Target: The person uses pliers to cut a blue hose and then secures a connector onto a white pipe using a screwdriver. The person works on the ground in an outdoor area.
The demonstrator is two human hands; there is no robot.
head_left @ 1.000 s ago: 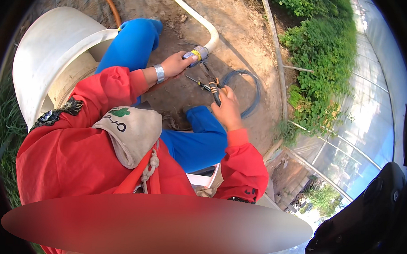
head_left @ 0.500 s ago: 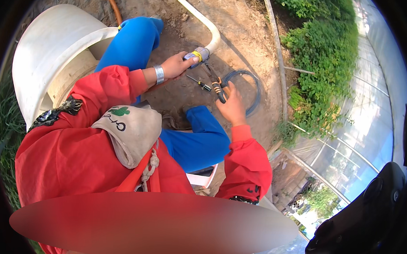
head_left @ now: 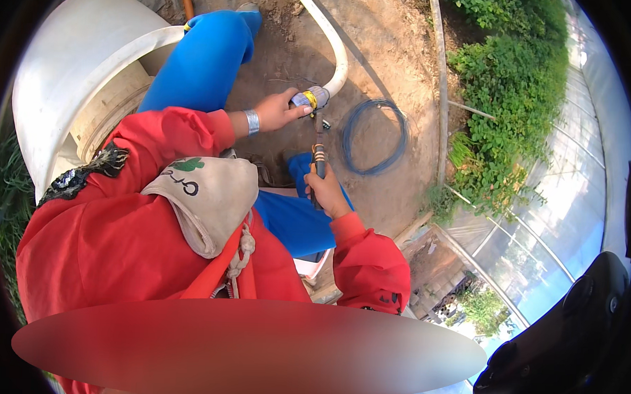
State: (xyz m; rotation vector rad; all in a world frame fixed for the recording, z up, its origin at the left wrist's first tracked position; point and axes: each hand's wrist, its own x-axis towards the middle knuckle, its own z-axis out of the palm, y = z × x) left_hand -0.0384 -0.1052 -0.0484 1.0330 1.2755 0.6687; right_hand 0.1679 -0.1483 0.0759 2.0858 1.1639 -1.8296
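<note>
My left hand [head_left: 277, 111] is closed around the grey fitting [head_left: 320, 95] at the end of a white hose [head_left: 340, 57]. A yellow band [head_left: 307, 100] wraps this fitting. In my right hand [head_left: 329, 193] are pliers [head_left: 318, 154] with black and orange handles, gripped from the near side. Their head points away from me and reaches the underside of the fitting; whether the jaws bite on anything is too small to tell. Just right of the pliers' head, a small part of a screwdriver handle [head_left: 326, 125] shows on the ground.
A coil of blue-grey wire [head_left: 348, 144] lies on the soil right of the pliers. At the left stands a big white tub [head_left: 35, 111], with an orange hose [head_left: 186, 1] beyond it. A long pipe [head_left: 442, 97] borders green plants [head_left: 510, 93] on the right.
My right hand has come left and nearer to me, swinging the pliers from a slant to nearly straight. Their head stays by the fitting. My left hand keeps its hold.
</note>
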